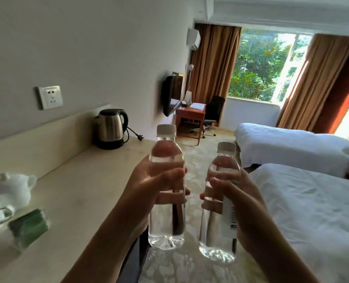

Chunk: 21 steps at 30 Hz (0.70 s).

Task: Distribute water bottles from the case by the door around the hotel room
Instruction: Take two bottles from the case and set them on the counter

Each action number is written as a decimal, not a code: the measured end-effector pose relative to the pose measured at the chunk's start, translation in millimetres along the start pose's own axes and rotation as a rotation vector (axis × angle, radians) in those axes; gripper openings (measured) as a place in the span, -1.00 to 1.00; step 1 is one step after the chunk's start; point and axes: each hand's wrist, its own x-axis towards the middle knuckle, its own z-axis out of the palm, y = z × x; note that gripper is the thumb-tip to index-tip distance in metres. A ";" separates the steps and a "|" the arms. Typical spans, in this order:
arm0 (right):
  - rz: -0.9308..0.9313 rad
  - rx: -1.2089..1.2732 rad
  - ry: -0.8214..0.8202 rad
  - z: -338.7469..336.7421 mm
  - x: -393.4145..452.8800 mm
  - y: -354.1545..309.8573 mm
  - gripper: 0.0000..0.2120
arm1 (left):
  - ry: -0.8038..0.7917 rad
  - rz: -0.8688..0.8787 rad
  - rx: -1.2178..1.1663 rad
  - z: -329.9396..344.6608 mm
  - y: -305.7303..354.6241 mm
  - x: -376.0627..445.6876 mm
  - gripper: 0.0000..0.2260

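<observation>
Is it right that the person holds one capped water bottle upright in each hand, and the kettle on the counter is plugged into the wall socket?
Not quite. The head view shows the kettle unplugged: its plug lies loose on the counter, away from the wall socket. The rest is right.

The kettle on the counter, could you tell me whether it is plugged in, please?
Unplugged. The kettle stands on the counter with its plug lying loose beside it, away from the wall socket.
</observation>
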 end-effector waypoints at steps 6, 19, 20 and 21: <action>0.005 0.041 -0.019 -31.2 112.2 23.5 -0.55 | -0.027 -0.004 0.076 12.6 -46.5 99.7 -0.72; 0.005 0.071 -0.545 13.8 313.7 111.3 -0.68 | 0.738 0.082 0.202 -29.8 -107.8 187.7 -0.65; -0.007 0.068 -0.589 27.7 320.4 117.9 -0.68 | 0.806 0.100 0.236 -39.4 -109.2 186.8 -0.66; -0.026 0.058 -0.630 42.0 325.7 124.3 -0.67 | 0.869 0.117 0.277 -49.8 -110.9 185.8 -0.66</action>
